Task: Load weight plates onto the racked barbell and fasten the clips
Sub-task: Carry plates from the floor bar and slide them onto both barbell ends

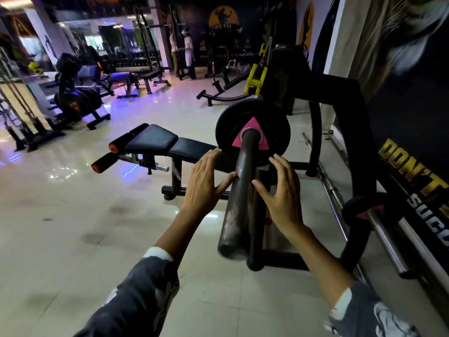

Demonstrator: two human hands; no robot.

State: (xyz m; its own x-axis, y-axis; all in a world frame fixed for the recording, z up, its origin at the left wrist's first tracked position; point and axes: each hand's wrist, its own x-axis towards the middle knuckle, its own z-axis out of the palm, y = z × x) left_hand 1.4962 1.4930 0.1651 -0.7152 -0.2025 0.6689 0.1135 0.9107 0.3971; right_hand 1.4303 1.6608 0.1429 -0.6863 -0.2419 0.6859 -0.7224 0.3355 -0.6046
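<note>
**Both hands spread beside the loaded sleeve**

A glossy pale tiled floor (pixel 73 227) runs through a dim gym with violet light. A padded bench (pixel 155 139) with orange-capped rollers stands at centre, more machines lie behind it, and a dark wall banner (pixel 413 166) with gold lettering is on the right.

The barbell sleeve (pixel 239 190), dark and scuffed, points toward the camera from the black rack (pixel 349 105). A black weight plate (pixel 226 127) with a pink triangle around its hole sits far up the sleeve.

The left hand (pixel 206 183) and right hand (pixel 279 195) flank the sleeve just below the plate, palms turned inward. Their fingers (pixel 209 156) are wide and hold nothing. Each thumb reaches toward the sleeve, though actual contact cannot be told.
</note>
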